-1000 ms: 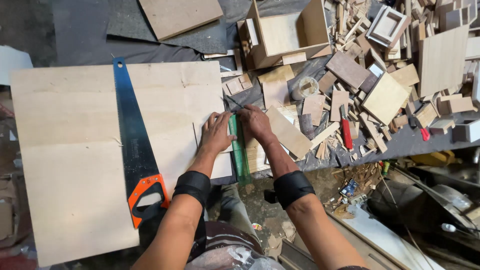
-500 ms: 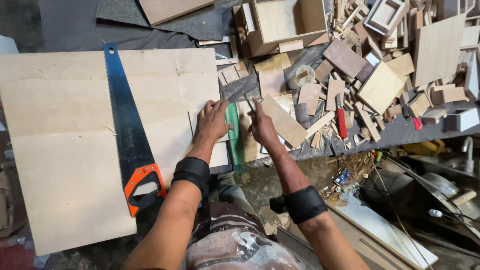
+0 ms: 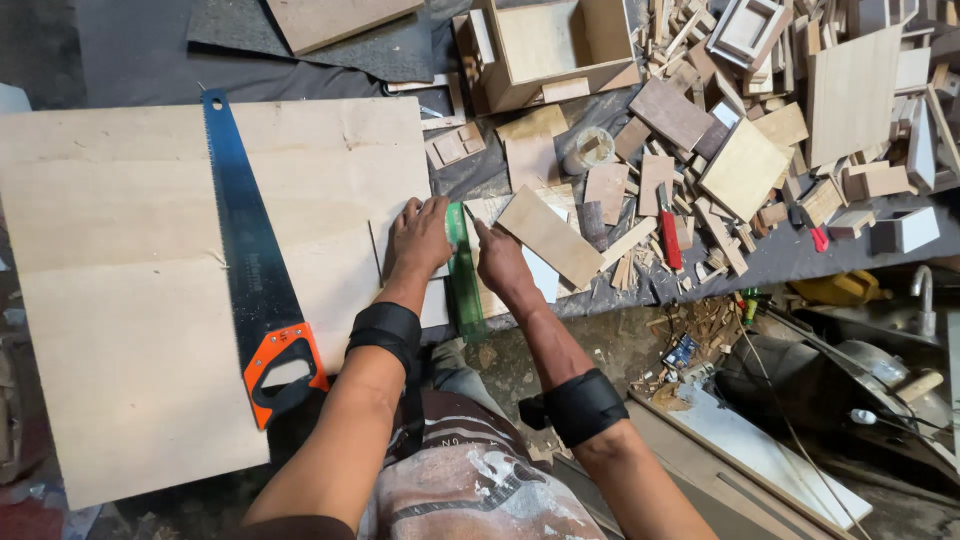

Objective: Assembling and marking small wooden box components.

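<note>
My left hand (image 3: pixel 420 238) lies flat on a small pale wood panel (image 3: pixel 380 235) at the right edge of a large plywood sheet (image 3: pixel 130 300). Its fingers press the top of a green ruler (image 3: pixel 464 290). The ruler runs toward me between both hands. My right hand (image 3: pixel 500 262) is just right of the ruler, pinching a thin pencil (image 3: pixel 468 214) whose tip touches the ruler's upper end. Both forearms wear black wrist bands.
A blue-bladed handsaw (image 3: pixel 240 220) with an orange-and-black handle lies on the plywood sheet. An open wooden box (image 3: pixel 545 45) stands at the back. Several wood offcuts (image 3: pixel 745 165), a red-handled tool (image 3: pixel 670 240) and a tape roll (image 3: pixel 590 150) cover the dark bench to the right. Clutter lies on the floor below.
The view has shifted a little. Both hands stay at the green ruler, and my right hand has edged slightly toward it.
</note>
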